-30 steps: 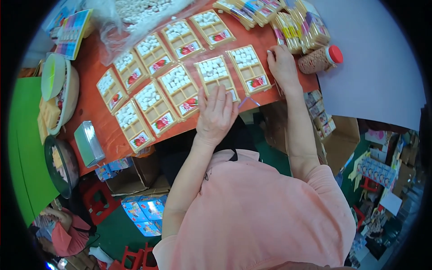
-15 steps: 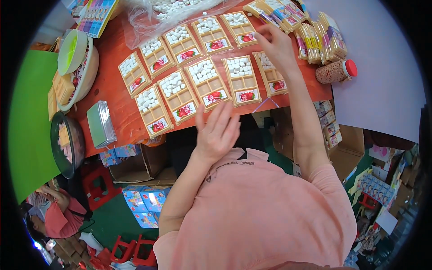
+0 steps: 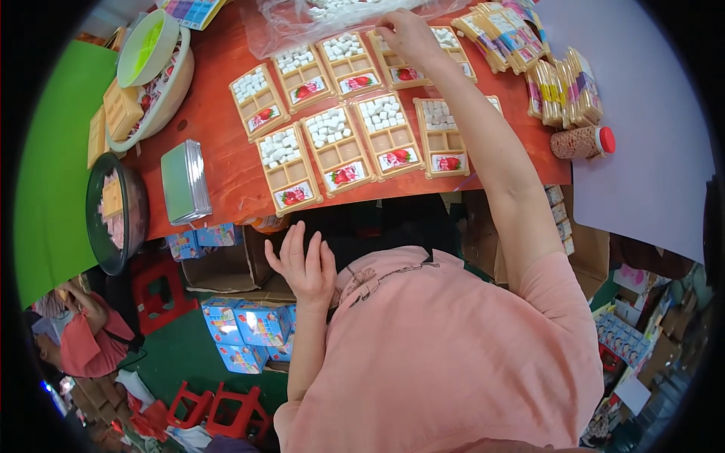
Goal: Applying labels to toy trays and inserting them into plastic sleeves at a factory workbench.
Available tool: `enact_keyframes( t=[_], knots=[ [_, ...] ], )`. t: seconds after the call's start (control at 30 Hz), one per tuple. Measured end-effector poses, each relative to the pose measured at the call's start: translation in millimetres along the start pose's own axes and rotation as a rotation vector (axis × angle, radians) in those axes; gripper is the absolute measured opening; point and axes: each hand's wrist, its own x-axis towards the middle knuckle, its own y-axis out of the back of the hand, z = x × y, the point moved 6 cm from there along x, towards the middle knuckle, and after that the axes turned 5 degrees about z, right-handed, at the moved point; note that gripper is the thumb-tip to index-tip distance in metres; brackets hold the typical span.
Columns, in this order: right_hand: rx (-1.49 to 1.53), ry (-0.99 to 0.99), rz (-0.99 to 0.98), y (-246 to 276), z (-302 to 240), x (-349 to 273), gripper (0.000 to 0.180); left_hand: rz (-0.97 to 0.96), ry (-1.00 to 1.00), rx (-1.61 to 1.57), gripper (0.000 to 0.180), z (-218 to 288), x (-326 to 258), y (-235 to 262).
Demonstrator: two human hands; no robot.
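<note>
My right hand (image 3: pixel 411 39) reaches over the far row of trays, close to the plastic bag (image 3: pixel 291 26) with its heap of small white cubes (image 3: pixel 343 7). Its fingers are bent together at the tips; what they hold, if anything, does not show. Beneath it is a beige divided tray (image 3: pixel 404 73), partly hidden by the hand. Several such trays stand in two rows, among them a near-left tray (image 3: pixel 290 178), each with white cubes in the far compartment and a strawberry-picture card in the near one. My left hand (image 3: pixel 303 266), empty with fingers apart, hovers just off the table's front edge.
On the red table (image 3: pixel 219 113) lie a stack of green-topped clear sheets (image 3: pixel 186 183) and, at the right, bundles of wrapped packs (image 3: pixel 566 89) and a red-lidded jar (image 3: pixel 583 142). White bowls (image 3: pixel 170 90) and a dark basin (image 3: pixel 137 219) stand left. Blue boxes (image 3: pixel 260 323) sit below.
My right hand has moved left and away from me, toward the bag of cubes. My left hand has drawn back from the trays to my lap side. The view has shifted a little.
</note>
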Motion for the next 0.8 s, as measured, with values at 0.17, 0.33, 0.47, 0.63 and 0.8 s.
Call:
enact_keyframes(
  t=[0.17, 0.33, 0.47, 0.63, 0.8],
  knots=[
    [-0.096, 0.015, -0.048, -10, 0, 1, 0.024, -0.015, 0.069, -0.003, 0.022, -8, -5, 2],
    [-0.074, -0.039, -0.04, 0, 15, 4, 0.025, -0.024, 0.116, -0.011, 0.021, -20, -8, -1],
    [-0.093, 0.01, -0.082, -10, 10, -5, 0.023, -0.017, 0.145, -0.016, 0.02, -26, -7, -5],
    [-0.219, 0.079, -0.083, -3, -1, -9, 0.02, -0.006, 0.176, -0.026, 0.02, -29, -8, -7],
    [-0.274, 0.052, -0.165, -6, -3, -13, 0.02, 0.0, 0.164, -0.035, 0.021, -29, -6, -7]
  ],
)
